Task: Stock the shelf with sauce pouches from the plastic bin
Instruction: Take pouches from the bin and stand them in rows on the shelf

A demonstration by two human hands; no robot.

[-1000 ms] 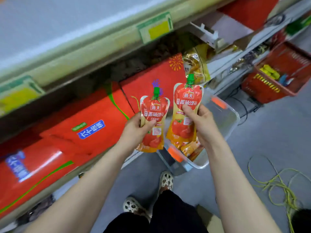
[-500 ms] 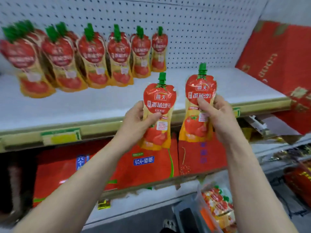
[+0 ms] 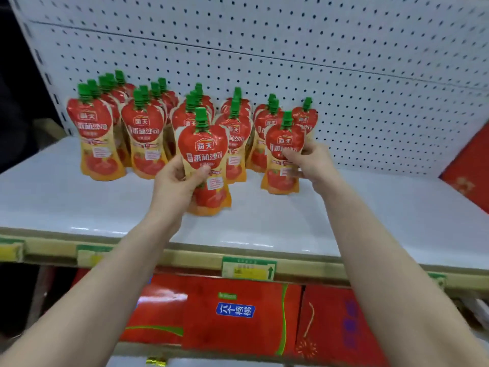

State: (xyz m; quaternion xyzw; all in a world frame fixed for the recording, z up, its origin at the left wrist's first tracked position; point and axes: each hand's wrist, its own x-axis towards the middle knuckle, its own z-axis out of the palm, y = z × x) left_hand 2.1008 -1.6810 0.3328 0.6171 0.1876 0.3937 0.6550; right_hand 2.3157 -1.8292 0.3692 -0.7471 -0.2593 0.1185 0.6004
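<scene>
Right now both hands are up over the white shelf [image 3: 370,221], each with one sauce pouch. Left hand [image 3: 176,186] fingers [image 3: 169,169] wrapped round the lower half of the left pouch [image 3: 203,152], thumb across its front; pouch upright, green cap on top, its base low over the shelf, cannot tell if it touches. Right hand [image 3: 311,161] fingers [image 3: 291,154] pinching the right pouch [image 3: 283,152] at its middle from the right side; that pouch is upright, base at the shelf surface, contact unclear. Behind both sets of fingers: rows of stocked pouches [image 3: 143,139] standing upright, several deep, back toward the white pegboard [image 3: 291,62]. Right pouch sits just in front of the rightmost stocked column; left pouch in front of the middle columns. Below the hands, the shelf edge carries a green-yellow price tag [image 3: 248,268]. Lower tier holds red gift boxes [image 3: 238,313]. Another red box [image 3: 471,168] at far right of the shelf. Plastic bin is out of view.
</scene>
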